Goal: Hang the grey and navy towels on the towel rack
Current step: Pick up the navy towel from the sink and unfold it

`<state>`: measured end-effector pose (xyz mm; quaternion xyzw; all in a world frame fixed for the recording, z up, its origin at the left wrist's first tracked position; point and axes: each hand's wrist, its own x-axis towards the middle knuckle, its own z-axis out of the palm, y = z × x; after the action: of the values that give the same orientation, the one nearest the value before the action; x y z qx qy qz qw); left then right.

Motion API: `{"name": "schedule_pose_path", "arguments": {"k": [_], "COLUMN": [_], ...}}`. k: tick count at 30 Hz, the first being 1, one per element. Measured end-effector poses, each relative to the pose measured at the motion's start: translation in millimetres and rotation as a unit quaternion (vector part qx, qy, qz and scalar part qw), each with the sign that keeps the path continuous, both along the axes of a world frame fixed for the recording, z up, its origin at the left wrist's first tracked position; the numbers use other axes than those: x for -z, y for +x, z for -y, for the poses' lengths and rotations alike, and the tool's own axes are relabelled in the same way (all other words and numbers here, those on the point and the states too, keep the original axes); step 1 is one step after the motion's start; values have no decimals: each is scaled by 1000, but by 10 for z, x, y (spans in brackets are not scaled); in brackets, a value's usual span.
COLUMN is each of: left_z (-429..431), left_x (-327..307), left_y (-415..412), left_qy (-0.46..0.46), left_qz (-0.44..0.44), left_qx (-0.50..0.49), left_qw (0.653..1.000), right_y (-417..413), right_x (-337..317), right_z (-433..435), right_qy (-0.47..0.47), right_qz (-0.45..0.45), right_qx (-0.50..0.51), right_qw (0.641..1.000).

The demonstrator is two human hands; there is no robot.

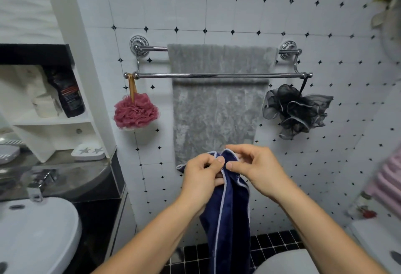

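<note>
Pinching the top hem of the navy towel [225, 213], both hands sit close together just below the grey towel [217, 108]: left hand [200, 173] clamps the bunched edge between thumb and fingers, right hand [253, 165] has thumb and forefinger on the same white-piped hem right beside it, other fingers loose. Rest of the navy towel hangs straight down between the forearms, folded lengthwise, lower end out of view. Grey towel already drapes over the back bar of the towel rack [217, 75] and hangs behind the front bar, so that half looks done. Front bar is bare along its length; pink sponge [136, 110] hangs off its left end, black sponge [295, 110] off its right. Step in hand looks like finding the corners. Suggest: slide the hands apart along the piping until the hem is taut and flat, don't lift while bunched. Then raise it above the front bar, feed it over from the front, let roughly half drop behind. Keep it centred between the two sponges so neither loop gets snagged. Risk: uneven drape slides off chrome; level both sides before letting go.
</note>
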<state>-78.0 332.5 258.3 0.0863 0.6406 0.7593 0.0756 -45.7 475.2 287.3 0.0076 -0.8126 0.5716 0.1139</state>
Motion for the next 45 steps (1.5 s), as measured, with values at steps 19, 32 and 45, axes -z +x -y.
{"name": "schedule_pose_path", "arguments": {"k": [19,32,45], "left_z": [163,100,388], "left_x": [-25,89,47], "left_y": [73,90,-382], "left_qy": [-129,-109,-157], "left_qz": [-182,-202,-288], "left_qx": [-43,-40,47], "left_qw": [974,973,943], "right_y": [-75,-170,-189], "right_x": [-47,3,-19], "right_z": [342,378,-61], "right_qy": [-176,-211,-111], "right_qz": [-19,25,-3], "right_qx": [89,111,-76], "right_qw": [980,971,991]}}
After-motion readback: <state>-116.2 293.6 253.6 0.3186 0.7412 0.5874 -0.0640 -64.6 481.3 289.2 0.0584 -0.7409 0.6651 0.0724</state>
